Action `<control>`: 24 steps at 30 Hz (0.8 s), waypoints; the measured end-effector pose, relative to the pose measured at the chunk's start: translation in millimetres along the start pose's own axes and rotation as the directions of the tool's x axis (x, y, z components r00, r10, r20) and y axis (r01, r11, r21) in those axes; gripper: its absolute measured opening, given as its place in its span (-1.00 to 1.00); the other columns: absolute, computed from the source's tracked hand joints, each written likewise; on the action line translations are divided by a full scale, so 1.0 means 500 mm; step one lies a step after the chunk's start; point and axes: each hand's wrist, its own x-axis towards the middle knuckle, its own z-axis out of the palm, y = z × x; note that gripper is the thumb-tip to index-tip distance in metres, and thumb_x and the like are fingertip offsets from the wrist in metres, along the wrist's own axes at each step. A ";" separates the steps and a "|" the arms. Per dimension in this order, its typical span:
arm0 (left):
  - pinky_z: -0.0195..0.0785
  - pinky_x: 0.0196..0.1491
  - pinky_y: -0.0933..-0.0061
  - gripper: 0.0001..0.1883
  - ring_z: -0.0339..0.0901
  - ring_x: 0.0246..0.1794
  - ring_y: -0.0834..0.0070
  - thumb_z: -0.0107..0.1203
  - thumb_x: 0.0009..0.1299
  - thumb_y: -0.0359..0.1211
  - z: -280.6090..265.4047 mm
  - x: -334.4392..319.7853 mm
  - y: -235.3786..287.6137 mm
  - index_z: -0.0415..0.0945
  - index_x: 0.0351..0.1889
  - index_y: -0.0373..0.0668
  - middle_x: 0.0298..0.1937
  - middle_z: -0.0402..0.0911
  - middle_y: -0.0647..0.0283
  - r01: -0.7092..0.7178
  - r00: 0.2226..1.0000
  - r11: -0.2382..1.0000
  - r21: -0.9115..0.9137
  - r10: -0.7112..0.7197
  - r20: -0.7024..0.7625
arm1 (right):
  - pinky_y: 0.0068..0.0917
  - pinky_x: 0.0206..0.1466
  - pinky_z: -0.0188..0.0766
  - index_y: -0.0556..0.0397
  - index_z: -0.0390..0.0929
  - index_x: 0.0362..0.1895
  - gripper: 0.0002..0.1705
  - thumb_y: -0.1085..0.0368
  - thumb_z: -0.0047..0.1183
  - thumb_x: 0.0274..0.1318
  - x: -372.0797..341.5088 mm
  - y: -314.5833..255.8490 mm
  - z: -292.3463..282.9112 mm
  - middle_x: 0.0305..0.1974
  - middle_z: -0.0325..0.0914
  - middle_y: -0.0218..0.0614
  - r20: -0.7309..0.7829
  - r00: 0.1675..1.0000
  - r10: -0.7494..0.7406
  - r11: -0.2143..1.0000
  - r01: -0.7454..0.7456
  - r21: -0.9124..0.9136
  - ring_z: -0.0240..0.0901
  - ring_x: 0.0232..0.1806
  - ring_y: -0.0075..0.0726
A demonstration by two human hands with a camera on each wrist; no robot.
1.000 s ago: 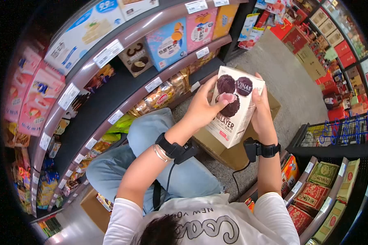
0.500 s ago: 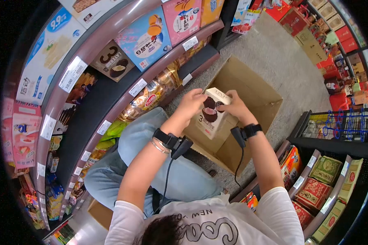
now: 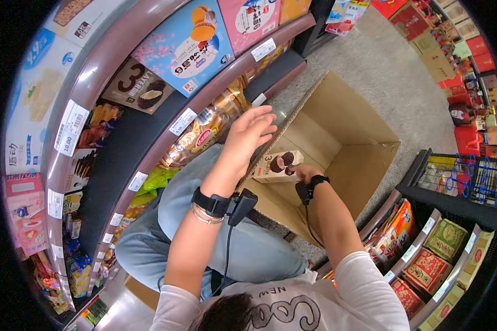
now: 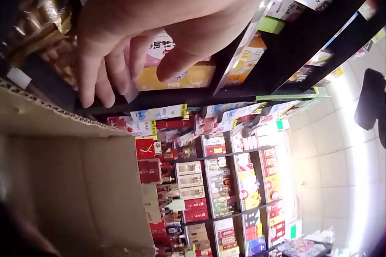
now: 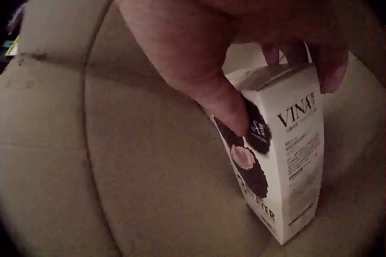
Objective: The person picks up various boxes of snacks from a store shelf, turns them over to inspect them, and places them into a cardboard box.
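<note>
Inside the open cardboard box, the right hand grips one end of a white snack box printed with dark round cakes. In the right wrist view the thumb of the right hand presses the printed face of the snack box, with fingers over its far side. The left hand is raised over the carton's left edge, fingers loosely extended, holding nothing. The left wrist view shows the left hand with fingers spread above the carton's edge.
A shelf of boxed snacks, including a blue box and a brown box, curves along the left. Wrapped packs sit on a rack at the lower right, below a wire rack. Grey floor lies beyond the carton.
The snack box has moved from both hands, held up over the carton, down into it. The left hand has let go and moved left; the right hand still holds the snack box.
</note>
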 end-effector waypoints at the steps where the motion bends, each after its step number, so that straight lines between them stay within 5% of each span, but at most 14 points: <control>1: 0.32 0.12 0.37 -0.62 0.47 0.03 0.42 0.02 0.41 -0.27 0.000 -0.002 0.002 0.38 0.15 -0.18 0.07 0.49 0.21 -0.015 1.000 1.000 0.017 0.015 -0.005 | -0.08 -0.12 0.39 0.26 0.35 0.12 -0.26 0.10 0.26 -0.11 0.056 0.030 0.000 0.10 0.35 0.04 -0.015 1.000 0.008 0.999 -0.008 -0.032 0.39 -0.03 -0.01; 5: 0.31 0.12 0.40 -0.62 0.48 0.02 0.42 0.02 0.41 -0.26 -0.003 0.000 0.004 0.38 0.14 -0.18 0.05 0.50 0.20 -0.011 1.000 1.000 0.023 0.011 -0.005 | -0.15 -0.12 0.39 0.16 0.45 0.12 -0.25 -0.04 0.23 -0.12 0.075 0.058 -0.006 0.15 0.39 0.06 0.035 0.991 0.130 0.923 -0.108 -0.369 0.41 -0.04 -0.06; 6: 0.31 0.12 0.40 -0.63 0.48 0.01 0.42 0.02 0.41 -0.27 -0.006 0.003 0.001 0.38 0.14 -0.18 0.05 0.50 0.20 -0.006 1.000 1.000 0.022 0.006 -0.006 | -0.23 -0.18 0.40 0.01 0.63 -0.12 -0.46 -0.07 0.18 -0.13 0.136 0.067 -0.023 -0.10 0.59 -0.13 0.238 0.948 0.210 0.793 -0.023 -0.609 0.47 -0.21 -0.17; 9: 0.32 0.12 0.40 -0.63 0.49 0.01 0.43 0.02 0.41 -0.27 -0.014 0.013 -0.008 0.39 0.14 -0.18 0.05 0.51 0.20 0.012 1.000 1.000 0.017 -0.012 -0.005 | -0.26 -0.26 0.38 -0.06 0.67 -0.37 -0.60 -0.08 0.12 -0.14 0.284 0.142 0.002 -0.35 0.63 -0.31 0.210 0.975 0.070 0.459 0.156 -0.875 0.46 -0.39 -0.26; 11: 0.32 0.12 0.40 -0.62 0.49 0.01 0.43 0.02 0.41 -0.27 -0.022 0.020 -0.015 0.39 0.14 -0.17 0.05 0.51 0.21 0.030 1.000 1.000 0.002 -0.030 -0.002 | -0.29 -0.29 0.32 -0.01 0.60 -0.37 -0.63 -0.03 0.09 -0.10 0.302 0.168 0.013 -0.37 0.58 -0.36 0.174 0.976 0.129 0.575 0.069 -0.815 0.39 -0.42 -0.32; 13: 0.32 0.11 0.40 -0.63 0.49 0.00 0.43 0.02 0.40 -0.27 -0.023 0.018 -0.010 0.39 0.14 -0.17 0.05 0.51 0.21 0.032 0.999 0.999 0.001 -0.032 -0.016 | -0.40 -0.26 0.30 0.07 0.57 -0.21 -0.64 0.09 0.09 -0.02 0.225 0.130 0.053 -0.29 0.58 -0.36 0.226 0.950 0.217 0.521 0.083 -0.849 0.40 -0.27 -0.43; 16: 0.32 0.10 0.40 -0.63 0.49 0.00 0.44 0.02 0.40 -0.27 -0.021 0.015 -0.003 0.39 0.14 -0.16 0.05 0.51 0.22 0.027 0.999 1.000 -0.011 -0.027 -0.031 | -0.41 -0.22 0.32 0.05 0.55 -0.13 -0.61 0.09 0.09 -0.01 0.210 0.140 0.080 -0.28 0.54 -0.40 0.135 0.983 0.129 0.533 0.046 -0.845 0.38 -0.28 -0.41; 21: 0.32 0.08 0.40 -0.64 0.49 0.00 0.46 0.02 0.40 -0.26 -0.027 0.016 -0.006 0.41 0.13 -0.14 0.04 0.53 0.24 0.032 0.998 0.999 -0.008 -0.032 -0.049 | -0.42 -0.18 0.36 0.02 0.54 -0.13 -0.56 0.02 0.13 -0.05 0.271 0.173 0.069 -0.23 0.52 -0.33 0.326 0.941 0.088 0.713 0.169 -0.680 0.40 -0.22 -0.34; 24: 0.32 0.07 0.40 -0.65 0.49 -0.01 0.46 0.01 0.40 -0.26 -0.040 0.011 -0.006 0.42 0.12 -0.13 0.04 0.53 0.26 0.029 0.994 1.000 0.008 -0.028 -0.101 | -0.41 -0.12 0.39 -0.01 0.53 -0.17 -0.60 0.01 0.10 0.00 0.114 0.061 0.066 -0.21 0.54 -0.32 0.348 0.937 0.024 0.859 0.159 -0.487 0.45 -0.16 -0.36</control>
